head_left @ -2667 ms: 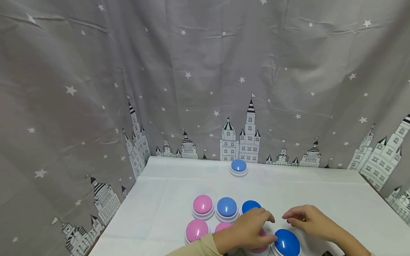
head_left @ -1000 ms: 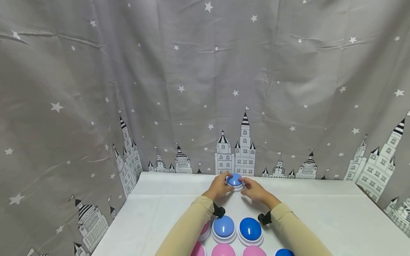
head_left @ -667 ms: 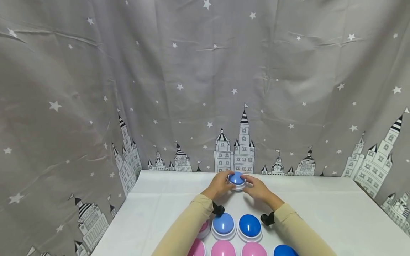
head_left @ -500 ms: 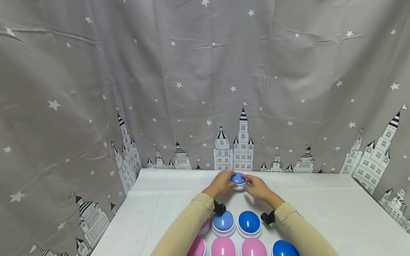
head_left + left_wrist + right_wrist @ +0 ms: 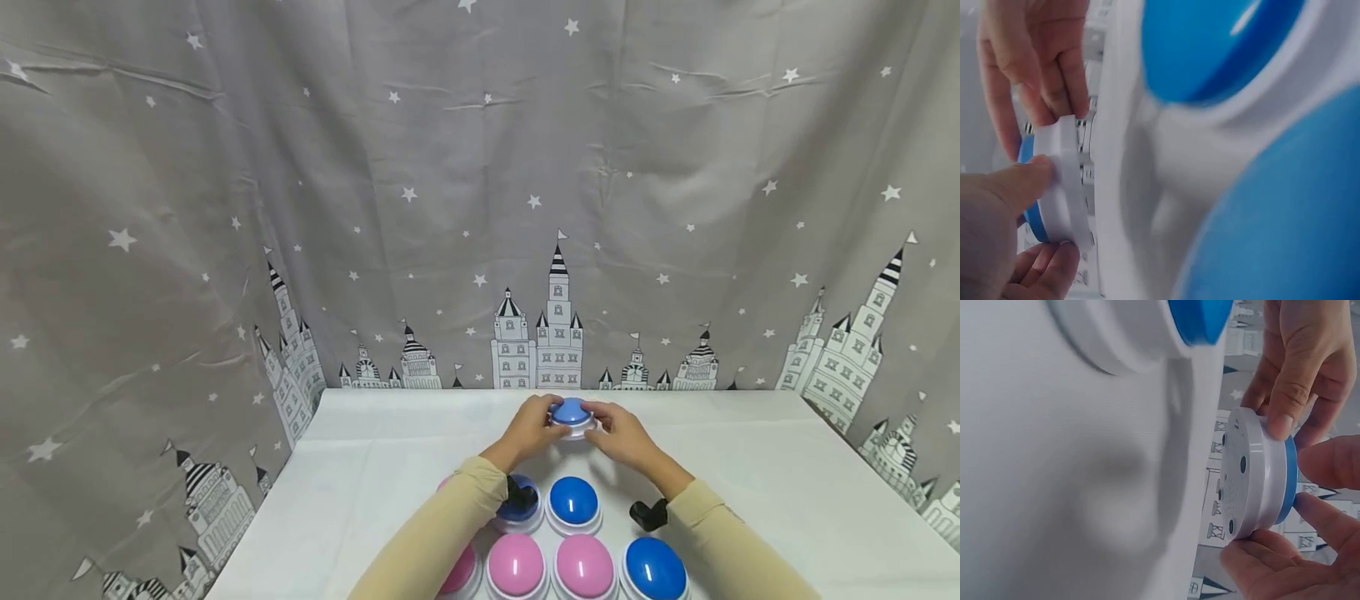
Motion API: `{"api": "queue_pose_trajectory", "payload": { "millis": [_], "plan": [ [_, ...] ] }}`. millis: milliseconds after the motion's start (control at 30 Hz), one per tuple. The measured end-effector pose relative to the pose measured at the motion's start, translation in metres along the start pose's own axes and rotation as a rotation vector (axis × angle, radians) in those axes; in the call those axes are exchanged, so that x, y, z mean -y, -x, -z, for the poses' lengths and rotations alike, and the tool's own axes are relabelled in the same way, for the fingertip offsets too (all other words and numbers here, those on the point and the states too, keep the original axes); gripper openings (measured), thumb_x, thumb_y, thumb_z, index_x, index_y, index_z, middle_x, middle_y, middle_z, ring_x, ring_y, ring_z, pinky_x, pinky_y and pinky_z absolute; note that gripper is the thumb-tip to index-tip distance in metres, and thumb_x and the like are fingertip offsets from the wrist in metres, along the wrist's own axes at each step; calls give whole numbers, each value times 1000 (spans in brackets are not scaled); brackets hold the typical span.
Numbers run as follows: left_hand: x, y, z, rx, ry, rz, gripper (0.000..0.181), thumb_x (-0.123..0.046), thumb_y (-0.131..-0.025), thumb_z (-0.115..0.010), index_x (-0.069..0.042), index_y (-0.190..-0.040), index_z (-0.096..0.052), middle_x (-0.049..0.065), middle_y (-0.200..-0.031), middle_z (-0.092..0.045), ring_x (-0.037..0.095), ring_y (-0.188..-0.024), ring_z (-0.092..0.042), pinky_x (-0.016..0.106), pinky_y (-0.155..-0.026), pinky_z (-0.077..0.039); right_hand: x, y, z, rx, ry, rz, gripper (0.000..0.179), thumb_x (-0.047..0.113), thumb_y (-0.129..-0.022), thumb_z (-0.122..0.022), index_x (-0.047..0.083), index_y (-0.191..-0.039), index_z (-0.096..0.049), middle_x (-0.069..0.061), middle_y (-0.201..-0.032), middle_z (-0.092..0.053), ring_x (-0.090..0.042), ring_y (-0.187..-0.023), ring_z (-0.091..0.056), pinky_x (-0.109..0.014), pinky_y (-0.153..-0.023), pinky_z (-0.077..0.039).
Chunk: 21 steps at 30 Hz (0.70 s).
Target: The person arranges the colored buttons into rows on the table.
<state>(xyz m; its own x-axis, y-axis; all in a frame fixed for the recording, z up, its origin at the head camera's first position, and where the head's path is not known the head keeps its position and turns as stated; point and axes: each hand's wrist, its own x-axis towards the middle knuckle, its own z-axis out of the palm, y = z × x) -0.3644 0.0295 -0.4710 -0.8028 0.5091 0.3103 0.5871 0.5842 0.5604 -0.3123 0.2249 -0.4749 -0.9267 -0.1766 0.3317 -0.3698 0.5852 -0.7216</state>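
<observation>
A light-blue dome push button [image 5: 572, 414] on a white round base is held between both hands near the table's far edge. It hangs off the tabletop; its underside with dark round feet shows in the right wrist view [image 5: 1244, 472]. My left hand [image 5: 528, 432] grips the left side, thumb on the white base [image 5: 1060, 181]. My right hand [image 5: 624, 437] grips the right side, with fingers under the base and others by the blue dome. In the left wrist view, the right hand [image 5: 1038, 59] is the upper one.
Closer in stand a dark-blue button [image 5: 573, 500] and another blue one [image 5: 517, 510], partly behind a black wrist mount [image 5: 517, 493]. In front are pink buttons [image 5: 516, 565] and a blue button [image 5: 656, 568]. A grey castle-print curtain [image 5: 450, 208] hangs behind the white table [image 5: 375, 475].
Both hands have gone from the nearer buttons to the light-blue button at the back and taken hold of it. Over the last half second it has shifted to the right with them.
</observation>
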Motion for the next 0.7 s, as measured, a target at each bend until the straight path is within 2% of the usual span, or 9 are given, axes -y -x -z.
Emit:
{"api": "queue_pose_trajectory", "payload": {
  "millis": [133, 267, 400, 567, 700],
  "plan": [
    [-19, 11, -5, 37, -5, 5, 50, -22, -88, -77, -4, -131, -59, 7, -103, -58, 14, -88, -55, 23, -77, -48, 5, 25, 15, 12, -39, -36, 45, 2, -90, -66, -3, -134, -57, -25, -130, -57, -43, -122, -53, -52, -101, -42],
    [-47, 27, -13, 63, -97, -5, 51, -28, -90, -75, -8, -134, -57, 5, -106, -57, 11, -93, -54, 24, -83, -49, 11, 54, 32, 22, -60, -75, 43, 4, -91, -67, -3, -133, -57, -24, -130, -58, -43, -123, -53, -52, -100, -43],
    [-75, 42, -23, 84, -183, -15, 50, -32, -89, -75, -11, -132, -59, 3, -105, -58, 9, -95, -56, 23, -85, -49, 15, 81, 49, 73, -102, -114, 44, 7, -92, -68, -4, -133, -57, -24, -132, -57, -44, -124, -51, -54, -100, -43],
    [-93, 56, -31, 105, -213, -80, 48, -34, -84, -80, -13, -124, -63, -1, -99, -59, 6, -90, -56, 18, -81, -47, 13, 110, 63, 147, -132, -128, 46, 14, -93, -69, -5, -133, -56, -24, -134, -56, -45, -125, -51, -53, -99, -45],
    [-100, 64, -36, 119, -206, -89, 51, -35, -80, -84, -15, -123, -64, -5, -96, -57, 4, -88, -55, 16, -79, -46, 9, 126, 65, 172, -155, -140, 47, 16, -93, -68, -5, -133, -55, -24, -134, -56, -45, -125, -50, -49, -99, -45]
  ]
}}
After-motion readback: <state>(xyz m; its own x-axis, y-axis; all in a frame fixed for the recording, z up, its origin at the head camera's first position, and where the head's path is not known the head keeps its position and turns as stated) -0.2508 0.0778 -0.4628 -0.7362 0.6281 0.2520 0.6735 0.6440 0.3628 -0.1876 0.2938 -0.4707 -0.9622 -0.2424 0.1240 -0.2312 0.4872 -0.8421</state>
